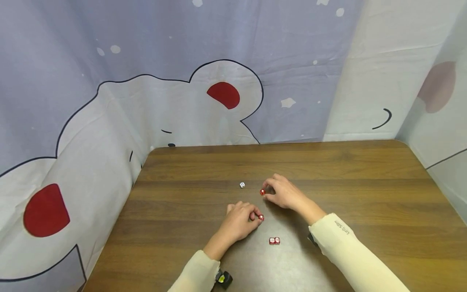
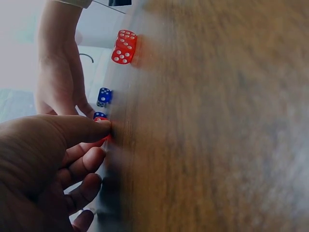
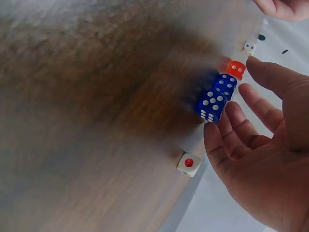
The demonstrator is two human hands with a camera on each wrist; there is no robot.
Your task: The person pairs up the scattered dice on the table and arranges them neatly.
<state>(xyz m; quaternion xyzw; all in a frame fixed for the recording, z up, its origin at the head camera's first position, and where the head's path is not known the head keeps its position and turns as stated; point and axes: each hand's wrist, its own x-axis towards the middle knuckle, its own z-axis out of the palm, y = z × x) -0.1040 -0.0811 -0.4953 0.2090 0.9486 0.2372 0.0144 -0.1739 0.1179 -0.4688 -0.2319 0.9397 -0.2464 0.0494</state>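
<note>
My left hand [image 1: 238,221] pinches a red die [image 1: 261,217] between thumb and forefinger, low against the tabletop. In the left wrist view this die is mostly behind the thumb. Up and to the right, my right hand [image 1: 284,192] has its thumb and forefinger round another red die [image 1: 262,192]. Seen from the right wrist, two blue dice [image 3: 211,105] stand beside a red die [image 3: 236,69], with the fingertips right at them. Toward the front, two red dice [image 1: 274,240] lie side by side. A white die [image 1: 242,185] sits behind the left hand.
The wooden tabletop [image 1: 346,178] reaches back to a printed curtain [image 1: 292,52], which also runs along the sides. In the right wrist view, a white die [image 3: 189,164] with a red pip stands on the table near the fingers.
</note>
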